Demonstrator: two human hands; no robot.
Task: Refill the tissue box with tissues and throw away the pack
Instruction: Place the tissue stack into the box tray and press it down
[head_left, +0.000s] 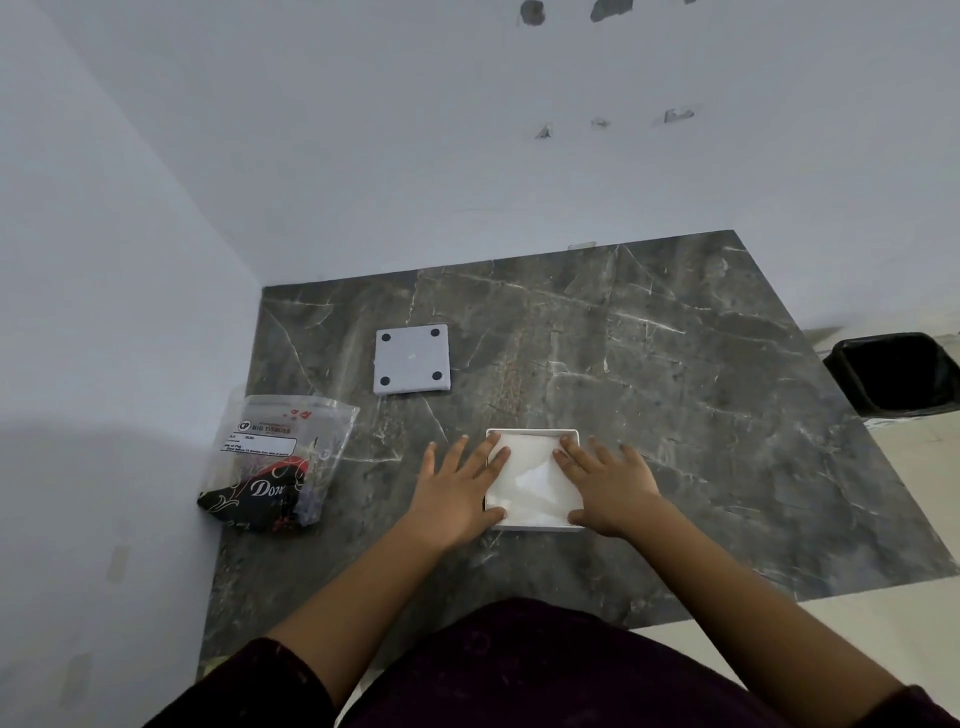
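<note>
Tissues (530, 480) are lying inside the open white tissue box (575, 467), which is sitting on the near middle of the dark marble table (675, 364). Both hands are lying flat with fingers spread, grasping nothing: the left hand (457, 493) is pressing on the box's left edge with its fingertips (501, 453) reaching over the tissues, and the right hand (605, 488) is pressing likewise on the right edge, thumb at the near rim. To the far left of the box, well apart, the grey square lid (411, 359) is lying with four dark round pads facing up. At the table's left edge the clear plastic pack (278, 462) is resting crumpled beside the wall, printed lettering showing. On the floor to the far right, a black bin (893, 374) is standing open
</note>
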